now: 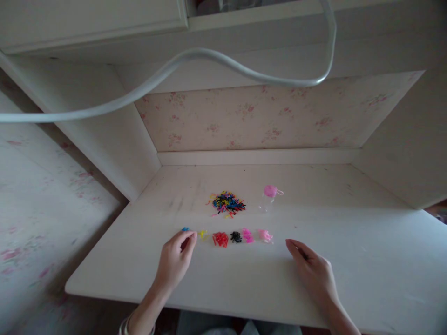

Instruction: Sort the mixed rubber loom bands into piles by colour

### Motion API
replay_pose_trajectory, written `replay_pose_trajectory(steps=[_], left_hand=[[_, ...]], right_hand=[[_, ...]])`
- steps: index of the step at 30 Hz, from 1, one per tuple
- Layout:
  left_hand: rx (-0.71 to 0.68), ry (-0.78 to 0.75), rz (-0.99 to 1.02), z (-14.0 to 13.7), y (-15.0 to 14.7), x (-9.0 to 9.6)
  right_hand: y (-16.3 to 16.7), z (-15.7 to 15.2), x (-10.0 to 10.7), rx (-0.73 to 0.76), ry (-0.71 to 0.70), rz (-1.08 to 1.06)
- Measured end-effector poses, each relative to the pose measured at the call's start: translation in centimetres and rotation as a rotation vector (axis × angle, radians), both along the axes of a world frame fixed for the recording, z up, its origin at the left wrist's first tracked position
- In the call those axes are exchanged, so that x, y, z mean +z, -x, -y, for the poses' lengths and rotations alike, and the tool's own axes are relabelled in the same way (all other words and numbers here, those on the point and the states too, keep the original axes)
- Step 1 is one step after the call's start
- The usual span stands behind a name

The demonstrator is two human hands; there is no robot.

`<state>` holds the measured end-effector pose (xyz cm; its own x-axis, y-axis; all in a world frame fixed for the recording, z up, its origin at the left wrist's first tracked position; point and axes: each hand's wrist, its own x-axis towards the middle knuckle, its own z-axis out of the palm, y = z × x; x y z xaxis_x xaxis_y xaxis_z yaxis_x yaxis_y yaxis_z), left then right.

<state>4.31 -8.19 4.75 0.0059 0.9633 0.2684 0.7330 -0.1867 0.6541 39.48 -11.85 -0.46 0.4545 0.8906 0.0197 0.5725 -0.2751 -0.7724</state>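
My left hand (178, 258) is closed in a pinch between a blue pile (186, 229), partly hidden behind it, and a small yellow pile (203, 234); anything in its fingertips is too small to make out. To the right along the same row lie small piles of what look like tiny rubber bands: red (220, 239), black (236, 237), magenta (247, 235) and pale pink (266, 236). Right of the pale pink pile, my right hand (314, 272) rests low over the table, fingers pinched together, with their contents hidden. A larger mixed-colour heap (228, 203) lies behind the row.
Behind the row, right of the mixed heap, a small clear container with a pink lid (270, 191) and loop lies on the white table (230, 279). A white cable (209, 55) crosses the upper view. Side panels and an overhead cabinet (94, 23) enclose the table.
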Motion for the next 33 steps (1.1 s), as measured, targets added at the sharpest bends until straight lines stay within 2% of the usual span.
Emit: replay_pose_trajectory(steps=[3,5,7,13,20,26,28,33], left_hand=[[-0.075,-0.012,-0.133,-3.1,-1.8,0.7],[-0.118,0.046,-0.318,-5.1,-2.8,0.6],[-0.126,0.083,-0.407,-6.8,-3.6,0.2],[-0.113,0.136,-0.489,-9.2,-4.5,-0.9],[-0.116,0.139,-0.514,-9.2,-4.8,-0.7],[-0.102,0.083,-0.493,-7.5,-5.9,0.7],[-0.159,0.063,-0.477,-6.6,-7.0,1.2],[-0.401,0.006,-0.428,-4.6,-10.5,1.7]], right_hand=[[-0.2,0.2,0.1,0.005,0.001,-0.004],[-0.3,0.3,0.1,0.021,0.006,-0.013],[-0.3,0.3,0.0,0.034,0.000,-0.024],[-0.3,0.2,-0.2,0.037,-0.032,-0.034],[-0.4,0.3,-0.1,0.038,-0.035,-0.048],[-0.3,0.3,0.1,0.058,-0.038,-0.070],[-0.3,0.3,0.2,0.057,-0.037,-0.071],[-0.3,0.4,0.1,0.062,-0.036,-0.071]])
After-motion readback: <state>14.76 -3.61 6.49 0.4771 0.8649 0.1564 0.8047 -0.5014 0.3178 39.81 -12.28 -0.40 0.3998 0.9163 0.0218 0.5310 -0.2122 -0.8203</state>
